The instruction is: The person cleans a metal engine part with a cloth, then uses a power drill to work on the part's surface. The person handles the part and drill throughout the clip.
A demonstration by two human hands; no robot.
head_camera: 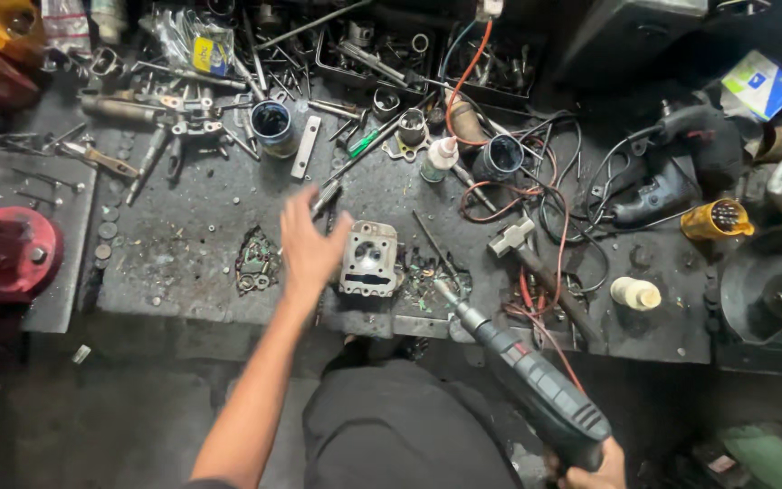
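Left hand (311,246) fingers spread, hovering just beside metal engine part (370,258) on tabletop (183,244). Right hand (593,466) grip wrapped round drill (527,380).

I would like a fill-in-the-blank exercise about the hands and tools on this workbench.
1. The right hand holds a power ____.
2. The left hand is open beside the metal engine part, on its ____ side in the picture.
3. The hammer lies to the ____ of the engine part.

Missing words: drill; left; right
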